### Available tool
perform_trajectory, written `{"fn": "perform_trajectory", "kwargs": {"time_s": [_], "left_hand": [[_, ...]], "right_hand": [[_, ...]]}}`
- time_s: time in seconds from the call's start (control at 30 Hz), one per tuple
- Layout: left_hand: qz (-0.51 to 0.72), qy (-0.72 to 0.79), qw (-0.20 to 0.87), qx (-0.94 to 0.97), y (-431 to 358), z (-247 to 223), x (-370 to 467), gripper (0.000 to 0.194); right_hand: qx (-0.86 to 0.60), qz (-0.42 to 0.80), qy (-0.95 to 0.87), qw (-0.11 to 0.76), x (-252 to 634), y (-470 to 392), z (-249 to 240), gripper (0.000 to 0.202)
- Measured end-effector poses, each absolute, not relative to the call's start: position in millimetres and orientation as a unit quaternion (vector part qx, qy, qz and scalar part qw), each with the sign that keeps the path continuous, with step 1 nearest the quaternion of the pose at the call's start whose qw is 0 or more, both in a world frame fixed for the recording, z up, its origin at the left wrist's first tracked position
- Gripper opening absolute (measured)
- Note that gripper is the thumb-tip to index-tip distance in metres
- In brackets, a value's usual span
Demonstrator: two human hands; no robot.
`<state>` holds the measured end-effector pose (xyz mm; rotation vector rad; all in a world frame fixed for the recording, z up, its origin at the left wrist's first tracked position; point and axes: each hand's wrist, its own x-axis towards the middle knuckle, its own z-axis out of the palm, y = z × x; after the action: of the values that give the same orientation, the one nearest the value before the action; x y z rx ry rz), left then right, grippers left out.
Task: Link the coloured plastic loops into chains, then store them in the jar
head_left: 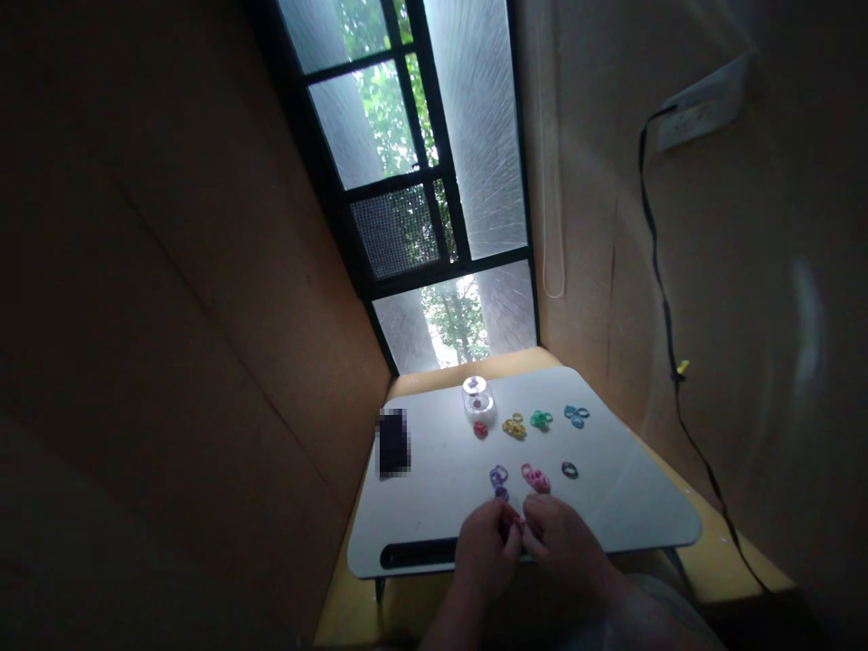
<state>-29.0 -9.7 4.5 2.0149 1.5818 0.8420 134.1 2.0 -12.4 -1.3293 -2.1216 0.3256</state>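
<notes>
Two hands meet over a small pinkish piece at the near edge of the tabletop

Low in the frame, just right of centre, the left hand (486,547) and the right hand (560,535) come together, fingers bent inward and tips pinched on a pinkish piece (520,523) (too small and shaded to make out its form). The left forearm rises fairly steeply from the bottom edge; the right one slants up and leftward from the lower right. Both hands have their backs turned largely toward the camera, with the knuckles bent.

The piece sits between the fingertips, above the near part of the white tabletop (448,461). Just beyond the hands lie purple bands (501,494) and, to their right, pink bands (538,479), with a dark ring (573,475) farther right. Higher in the frame, a row runs left to right: red bands (480,429), yellow bands (516,431), green bands (541,419) and blue bands (577,421). A clear container (478,402) stands right behind the red ones. A dark, pixelated object (393,442) lies toward the tabletop's left side.
</notes>
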Motion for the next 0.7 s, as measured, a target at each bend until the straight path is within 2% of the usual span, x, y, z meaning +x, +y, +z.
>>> {"fn": "perform_trajectory", "kwargs": {"time_s": [0.7], "left_hand": [[0.282, 0.577, 0.219, 0.734, -10.0, 8.8, -28.2, 0.008]], "right_hand": [[-0.495, 0.129, -0.805, 0.302, 134.2, 4.2, -13.6, 0.013]]}}
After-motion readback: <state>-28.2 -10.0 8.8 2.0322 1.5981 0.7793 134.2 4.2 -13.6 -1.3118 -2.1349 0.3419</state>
